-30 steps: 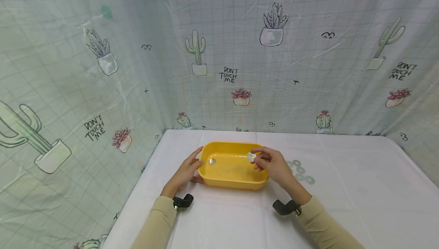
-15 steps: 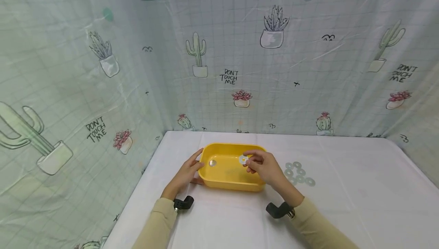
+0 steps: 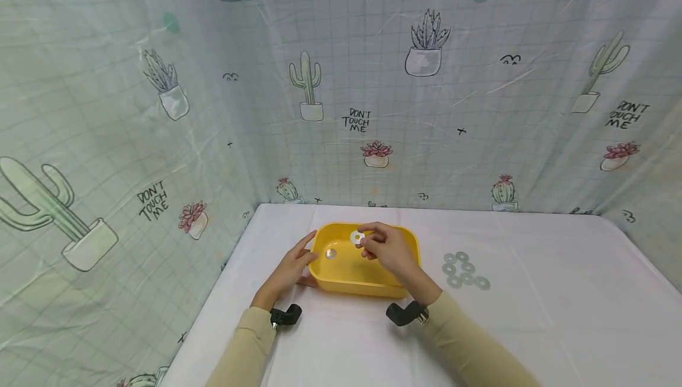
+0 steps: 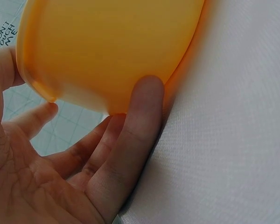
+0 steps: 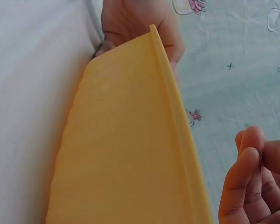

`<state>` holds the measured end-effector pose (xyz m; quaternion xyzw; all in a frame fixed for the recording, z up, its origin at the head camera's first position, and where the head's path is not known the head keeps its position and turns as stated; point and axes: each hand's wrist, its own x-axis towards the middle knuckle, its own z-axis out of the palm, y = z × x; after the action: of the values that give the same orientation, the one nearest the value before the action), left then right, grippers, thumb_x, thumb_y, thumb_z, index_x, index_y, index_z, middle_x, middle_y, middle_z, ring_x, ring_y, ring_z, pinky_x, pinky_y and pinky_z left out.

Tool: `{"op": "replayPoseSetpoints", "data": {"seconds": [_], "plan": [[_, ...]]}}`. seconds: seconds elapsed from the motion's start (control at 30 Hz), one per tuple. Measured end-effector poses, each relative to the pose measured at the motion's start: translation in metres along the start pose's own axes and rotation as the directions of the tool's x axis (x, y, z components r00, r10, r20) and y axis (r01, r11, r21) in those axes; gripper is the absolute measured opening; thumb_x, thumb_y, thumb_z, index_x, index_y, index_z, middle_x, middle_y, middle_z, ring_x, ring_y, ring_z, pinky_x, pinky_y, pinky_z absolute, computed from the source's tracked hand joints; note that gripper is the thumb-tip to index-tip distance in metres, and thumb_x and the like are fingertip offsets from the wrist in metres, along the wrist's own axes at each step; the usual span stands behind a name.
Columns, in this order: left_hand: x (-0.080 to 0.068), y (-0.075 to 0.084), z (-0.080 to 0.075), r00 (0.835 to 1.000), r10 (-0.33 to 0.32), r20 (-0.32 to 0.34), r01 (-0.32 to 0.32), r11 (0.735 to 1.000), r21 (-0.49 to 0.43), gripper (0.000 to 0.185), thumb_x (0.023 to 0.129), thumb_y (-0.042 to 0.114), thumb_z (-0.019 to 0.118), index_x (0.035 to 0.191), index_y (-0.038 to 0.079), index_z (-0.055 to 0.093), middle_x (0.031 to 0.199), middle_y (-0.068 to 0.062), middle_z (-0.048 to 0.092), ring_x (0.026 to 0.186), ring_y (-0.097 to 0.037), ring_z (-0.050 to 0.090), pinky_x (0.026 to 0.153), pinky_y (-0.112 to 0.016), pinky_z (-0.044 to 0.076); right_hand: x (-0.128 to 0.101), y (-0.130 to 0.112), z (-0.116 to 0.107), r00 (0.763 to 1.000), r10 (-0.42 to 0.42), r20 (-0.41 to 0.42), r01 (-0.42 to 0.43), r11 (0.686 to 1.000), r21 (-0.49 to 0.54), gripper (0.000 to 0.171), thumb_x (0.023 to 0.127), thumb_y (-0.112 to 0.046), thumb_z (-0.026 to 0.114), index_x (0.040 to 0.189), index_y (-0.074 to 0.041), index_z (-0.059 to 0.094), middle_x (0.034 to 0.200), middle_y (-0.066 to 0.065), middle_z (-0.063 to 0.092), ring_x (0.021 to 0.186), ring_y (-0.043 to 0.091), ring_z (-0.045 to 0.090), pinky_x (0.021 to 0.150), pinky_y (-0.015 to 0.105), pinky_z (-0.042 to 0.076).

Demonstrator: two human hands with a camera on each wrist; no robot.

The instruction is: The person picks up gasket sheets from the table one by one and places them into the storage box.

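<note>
A yellow plastic tray [image 3: 362,288] with rounded corners stands on the table. My left hand [image 3: 288,267] grips its left end, with a fingertip on the rim and other fingers spread along the outer wall. That grip is also seen close up in the left wrist view, where a finger [image 4: 148,100] presses the wall low down. Over the tray's inside, my right hand [image 3: 388,249] pinches a pale flat washer [image 3: 353,239] by its edge between thumb and fingers. Another washer [image 3: 331,257], shiny, lies on the tray floor toward the left end.
Several pale washers [image 3: 455,287] lie loosely grouped on the white table [image 3: 554,316], right of the tray. A cactus-print curtain [image 3: 341,174] hangs behind the table and along the left side. Each wrist carries a black camera mount [image 3: 403,313].
My right hand has moved left across the tray with the pinched washer, baring more of the loose washers at the right. My left hand keeps its place on the tray.
</note>
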<state>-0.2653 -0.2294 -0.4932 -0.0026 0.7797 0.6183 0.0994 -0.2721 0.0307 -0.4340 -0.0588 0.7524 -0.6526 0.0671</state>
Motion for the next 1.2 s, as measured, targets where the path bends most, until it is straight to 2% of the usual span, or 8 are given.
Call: {"op": "replayPoseSetpoints", "data": {"seconds": [0.2, 0.4, 0.6, 0.73, 0.93, 1.2], "plan": [[-0.001, -0.001, 0.0, 1.0, 0.0, 0.004, 0.0, 1.0, -0.011, 0.061, 0.102, 0.024, 0.055, 0.157, 0.042, 0.036, 0.129, -0.018, 0.058, 0.101, -0.026, 0.067, 0.071, -0.045, 0.067, 0.01, -0.001, 0.013, 1.0, 0.017, -0.003, -0.017, 0.998, 0.059, 0.028, 0.099, -0.004, 0.063, 0.126, -0.009, 0.069, 0.099, 0.012, 0.076, 0.073, 0.019, 0.068, 0.075, 0.032, 0.064], [0.001, -0.004, -0.001, 1.0, 0.013, 0.027, -0.012, 1.0, -0.028, 0.062, 0.103, 0.023, 0.053, 0.159, 0.038, 0.033, 0.133, -0.022, 0.056, 0.106, -0.028, 0.067, 0.071, -0.046, 0.067, 0.021, 0.0, 0.02, 0.999, 0.046, -0.013, -0.045, 0.995, 0.091, 0.03, 0.099, -0.005, 0.063, 0.129, -0.007, 0.067, 0.101, 0.014, 0.077, 0.071, 0.019, 0.068, 0.073, 0.03, 0.064], [0.002, -0.003, -0.002, 0.999, 0.021, 0.044, -0.02, 0.999, -0.026, 0.063, 0.103, 0.023, 0.053, 0.16, 0.037, 0.032, 0.136, -0.023, 0.055, 0.105, -0.028, 0.067, 0.072, -0.046, 0.067, 0.029, 0.001, 0.026, 0.997, 0.073, -0.028, -0.07, 0.992, 0.108, 0.028, 0.099, -0.007, 0.064, 0.126, -0.01, 0.069, 0.105, 0.015, 0.077, 0.08, 0.032, 0.07, 0.072, 0.03, 0.063], [0.002, -0.002, -0.003, 0.999, 0.021, 0.035, -0.02, 1.0, -0.019, 0.063, 0.103, 0.023, 0.053, 0.16, 0.036, 0.031, 0.135, -0.023, 0.056, 0.101, -0.027, 0.068, 0.071, -0.046, 0.067, 0.035, 0.003, 0.033, 0.995, 0.1, -0.011, -0.098, 0.988, 0.116, 0.027, 0.099, -0.007, 0.064, 0.125, -0.012, 0.07, 0.103, 0.012, 0.077, 0.077, 0.027, 0.07, 0.075, 0.031, 0.064], [0.003, -0.003, -0.002, 1.0, 0.009, 0.024, -0.009, 1.0, -0.024, 0.063, 0.102, 0.023, 0.054, 0.16, 0.037, 0.033, 0.134, -0.021, 0.058, 0.099, -0.025, 0.068, 0.071, -0.046, 0.067, 0.04, 0.004, 0.043, 0.992, 0.126, 0.009, -0.126, 0.981, 0.146, 0.027, 0.1, -0.008, 0.063, 0.126, -0.012, 0.069, 0.102, 0.011, 0.076, 0.069, 0.015, 0.065, 0.071, 0.024, 0.063], [0.003, -0.004, -0.001, 0.999, 0.018, 0.028, -0.017, 0.999, -0.033, 0.063, 0.102, 0.022, 0.054, 0.16, 0.035, 0.032, 0.134, -0.022, 0.058, 0.101, -0.026, 0.068, 0.071, -0.047, 0.067, 0.046, 0.007, 0.047, 0.99, 0.133, 0.053, -0.141, 0.971, 0.193, 0.029, 0.101, -0.01, 0.061, 0.13, -0.013, 0.068, 0.109, 0.011, 0.075, 0.074, 0.016, 0.063, 0.071, 0.022, 0.061]]}}
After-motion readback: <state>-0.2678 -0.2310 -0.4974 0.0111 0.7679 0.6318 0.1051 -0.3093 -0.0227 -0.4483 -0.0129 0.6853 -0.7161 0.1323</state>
